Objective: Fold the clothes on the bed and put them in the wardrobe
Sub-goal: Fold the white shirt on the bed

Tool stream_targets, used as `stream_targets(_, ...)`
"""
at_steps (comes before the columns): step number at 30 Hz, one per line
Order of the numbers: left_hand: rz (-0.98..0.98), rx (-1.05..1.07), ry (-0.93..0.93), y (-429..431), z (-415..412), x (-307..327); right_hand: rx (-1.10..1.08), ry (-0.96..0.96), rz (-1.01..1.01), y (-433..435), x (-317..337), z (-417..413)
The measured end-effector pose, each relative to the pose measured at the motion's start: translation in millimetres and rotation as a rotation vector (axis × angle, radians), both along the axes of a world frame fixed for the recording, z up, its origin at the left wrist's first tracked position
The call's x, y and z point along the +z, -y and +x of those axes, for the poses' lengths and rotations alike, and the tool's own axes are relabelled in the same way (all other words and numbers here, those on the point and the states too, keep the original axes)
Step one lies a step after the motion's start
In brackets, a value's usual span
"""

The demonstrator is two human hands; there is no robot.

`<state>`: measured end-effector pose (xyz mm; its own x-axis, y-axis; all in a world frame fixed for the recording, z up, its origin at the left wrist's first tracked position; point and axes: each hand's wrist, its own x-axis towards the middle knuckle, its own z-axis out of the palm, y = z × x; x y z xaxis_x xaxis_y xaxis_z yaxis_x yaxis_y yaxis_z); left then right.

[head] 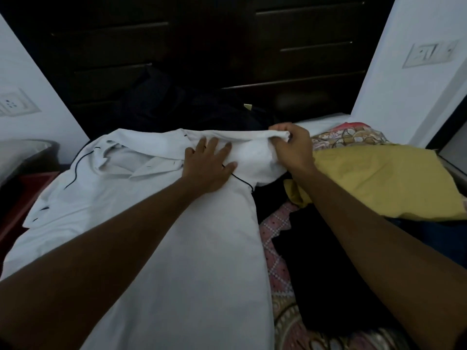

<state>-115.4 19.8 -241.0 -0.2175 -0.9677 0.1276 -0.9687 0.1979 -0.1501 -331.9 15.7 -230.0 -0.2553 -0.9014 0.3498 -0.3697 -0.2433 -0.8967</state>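
Pinning the white shirt (161, 223) flat-fingered with your left hand (209, 168) while your right hand (293, 147) pinches its sleeve, you risk bunching the fold if that palm slips.

The room is dim. Straight ahead stands dark wooden furniture (202, 46) with long horizontal grooves across its panels. A pale left wall (30, 66) carries a socket plate (15, 103), and a pale right wall (404, 72) bears a switch plate (430, 53). Low on the left, a grey cushion (22, 152) sits above a reddish surface (22, 195).
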Motion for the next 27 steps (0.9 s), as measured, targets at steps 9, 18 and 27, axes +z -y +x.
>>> stream_targets(9, -0.396, 0.205, -1.312, -23.8, 58.8, 40.0, 0.416, -0.126, 0.178, -23.6, 70.1, 118.7)
stream_targets(18, -0.318, 0.409, -1.135, -107.4, 193.5, 25.6, 0.454, -0.408, 0.222, -51.8, 7.2, 168.0)
stream_targets(27, -0.407, 0.835, -1.031, -179.4, 321.0, -28.6, 0.489, -0.488, -0.097, -62.5, 19.4, 276.3)
